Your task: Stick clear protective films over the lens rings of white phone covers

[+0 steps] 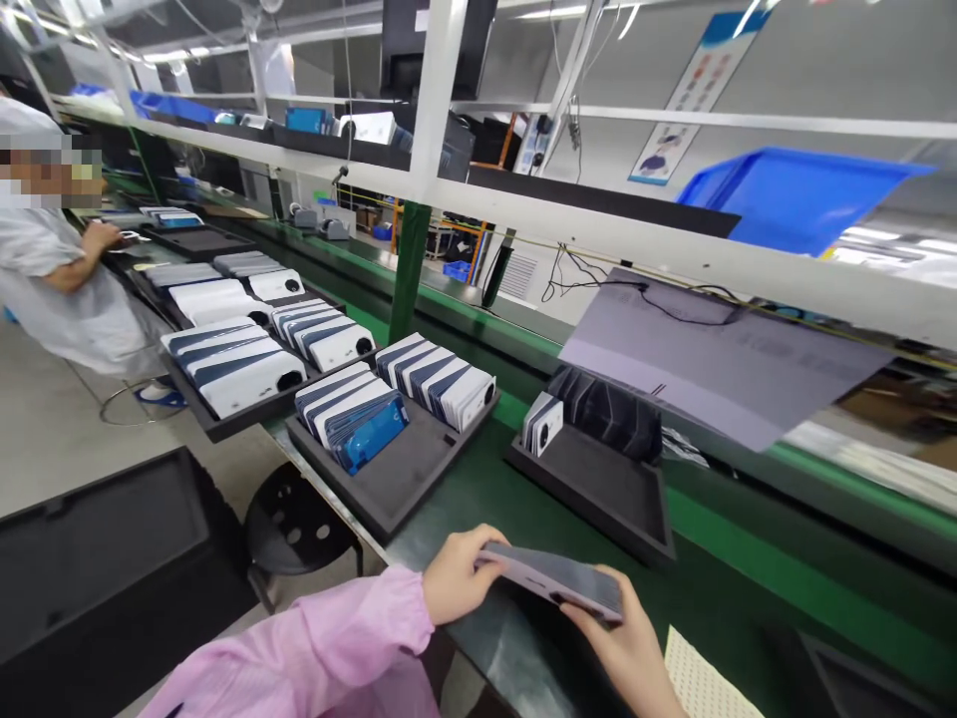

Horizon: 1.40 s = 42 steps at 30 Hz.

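A phone back cover (549, 575), grey on top with a pale lower side and a dark round camera area, is held nearly flat above the green bench. At its left end the fingers and thumb of my left hand (460, 576) pinch it. My right hand (626, 643) grips the opposite end, thumb below and fingers over the top. Whether it is one cover or a thin stack, I cannot tell. Just beyond my hands lies a black foam tray (605, 484) with a few white covers (543, 424) upright in its left corner.
Another black tray (396, 499) holds rows of white and dark covers and a blue one (374, 436). More filled trays (216, 424) stand to the left, near a seated co-worker (60, 259). A black stool (299, 524) sits below the bench edge. A yellowish dotted sheet (703, 678) lies at right.
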Motion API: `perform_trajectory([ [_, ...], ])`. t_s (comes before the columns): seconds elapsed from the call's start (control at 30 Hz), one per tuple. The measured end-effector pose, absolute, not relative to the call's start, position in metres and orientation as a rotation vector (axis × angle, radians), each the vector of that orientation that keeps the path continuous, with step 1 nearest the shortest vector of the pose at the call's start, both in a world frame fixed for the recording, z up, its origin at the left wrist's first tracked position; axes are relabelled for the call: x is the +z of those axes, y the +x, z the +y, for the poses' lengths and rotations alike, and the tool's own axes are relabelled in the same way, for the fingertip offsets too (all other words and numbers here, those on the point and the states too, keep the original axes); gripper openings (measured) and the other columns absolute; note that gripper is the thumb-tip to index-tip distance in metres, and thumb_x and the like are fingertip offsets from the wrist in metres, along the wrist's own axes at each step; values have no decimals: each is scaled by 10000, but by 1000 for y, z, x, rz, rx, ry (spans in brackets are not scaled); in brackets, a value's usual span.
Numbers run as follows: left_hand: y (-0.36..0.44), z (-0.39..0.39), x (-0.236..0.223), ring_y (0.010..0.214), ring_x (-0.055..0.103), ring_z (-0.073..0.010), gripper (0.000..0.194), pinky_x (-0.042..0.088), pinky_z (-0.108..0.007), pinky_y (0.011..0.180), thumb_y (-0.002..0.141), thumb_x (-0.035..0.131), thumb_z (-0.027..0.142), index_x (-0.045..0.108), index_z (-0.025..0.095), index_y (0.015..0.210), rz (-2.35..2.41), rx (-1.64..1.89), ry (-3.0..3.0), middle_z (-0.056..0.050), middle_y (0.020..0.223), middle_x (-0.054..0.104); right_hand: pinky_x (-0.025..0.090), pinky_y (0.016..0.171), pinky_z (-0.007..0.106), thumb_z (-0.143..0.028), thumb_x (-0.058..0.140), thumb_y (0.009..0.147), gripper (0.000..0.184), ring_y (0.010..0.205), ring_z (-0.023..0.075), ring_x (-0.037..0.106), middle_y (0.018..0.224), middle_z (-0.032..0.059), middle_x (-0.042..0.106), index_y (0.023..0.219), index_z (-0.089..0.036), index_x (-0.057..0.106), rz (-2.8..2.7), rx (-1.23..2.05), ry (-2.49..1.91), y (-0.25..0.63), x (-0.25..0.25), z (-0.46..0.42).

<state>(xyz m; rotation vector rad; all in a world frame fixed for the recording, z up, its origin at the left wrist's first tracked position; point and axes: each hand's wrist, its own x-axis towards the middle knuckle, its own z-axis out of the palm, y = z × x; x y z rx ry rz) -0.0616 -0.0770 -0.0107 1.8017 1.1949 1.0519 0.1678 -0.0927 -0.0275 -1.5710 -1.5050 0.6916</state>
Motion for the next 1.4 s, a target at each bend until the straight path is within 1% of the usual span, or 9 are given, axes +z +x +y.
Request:
perform_trajectory([
  [0.13, -116, -66, 17, 930, 623, -196, 226, 462, -300, 836, 808, 514, 222, 586, 223, 1022, 1349, 1221, 1793, -35, 997, 679, 478, 787, 346, -316, 687, 645, 396, 861, 227, 611, 942, 57, 631, 976, -204, 500, -1805, 730, -1299, 113, 22, -33],
  [0.23, -161, -56, 21, 952, 617, -213, 239, 496, -270, 676, 850, 460, 283, 540, 220, 1066, 1560, 1304, 1751, -61, 1081, 638, 458, 794, 338, -257, 696, 629, 408, 836, 202, 594, 892, 23, 604, 966, -198, 473, -1952, 880, -1108, 58, 40, 22],
  [0.3, -188, -49, 15, 824, 642, -206, 265, 489, -274, 596, 854, 458, 310, 505, 212, 1095, 1699, 1319, 1734, -68, 1063, 631, 456, 793, 325, -227, 714, 599, 457, 811, 186, 598, 841, -4, 592, 971, -196, 449, -2004, 1080, -1029, 20, 39, 56],
  [0.53, -241, -31, -11, 916, 601, -260, 198, 468, -419, 828, 827, 477, 237, 568, 188, 997, 1911, 1322, 1900, -85, 929, 643, 467, 779, 309, -162, 770, 487, 508, 768, 168, 588, 761, -42, 574, 921, -182, 506, -2188, 1304, -942, -66, 8, 132],
  [0.73, -252, -27, -17, 1093, 491, -333, 206, 384, -534, 916, 803, 513, 249, 617, 177, 966, 2123, 1338, 2018, -154, 1108, 582, 351, 996, 354, -150, 793, 446, 725, 1112, 227, 490, 1169, 46, 510, 1112, -212, 515, -2173, 1261, -975, -78, -5, 140],
  [0.93, -258, -19, -29, 1259, 390, -308, 228, 316, -522, 1018, 842, 470, 224, 542, 166, 1050, 2099, 1317, 2122, -158, 1222, 534, 274, 1073, 368, -164, 733, 567, 976, 1235, 218, 427, 1361, 88, 414, 1389, -223, 210, -2041, 1294, -982, -85, -23, 125],
  [1.0, -259, -21, -33, 1324, 304, -312, 335, 251, -552, 1051, 858, 462, 251, 467, 157, 1180, 2117, 1275, 2089, -180, 1332, 450, 258, 1083, 385, -159, 755, 536, 1056, 1265, 233, 399, 1383, 107, 392, 1409, -215, 164, -2037, 1250, -1001, -84, -28, 119],
  [1.17, -261, -37, -41, 1394, 68, -312, 821, 191, -576, 1064, 853, 491, 376, -41, 165, 1441, 2204, 1171, 1913, -210, 1514, 112, 209, 1100, 443, -211, 799, 501, 1236, 1342, 271, 272, 1438, 143, 289, 1436, -225, -9, -2025, 990, -1158, -80, -35, 107],
  [1.4, -257, -38, -43, 1385, -36, -331, 829, 147, -608, 1054, 869, 456, 390, -117, 191, 1434, 2175, 1081, 1917, -187, 1524, -80, 184, 1114, 433, -266, 826, 476, 1298, 1368, 264, 215, 1477, 158, 223, 1438, -187, -43, -2047, 1065, -1060, -93, -31, 106],
])
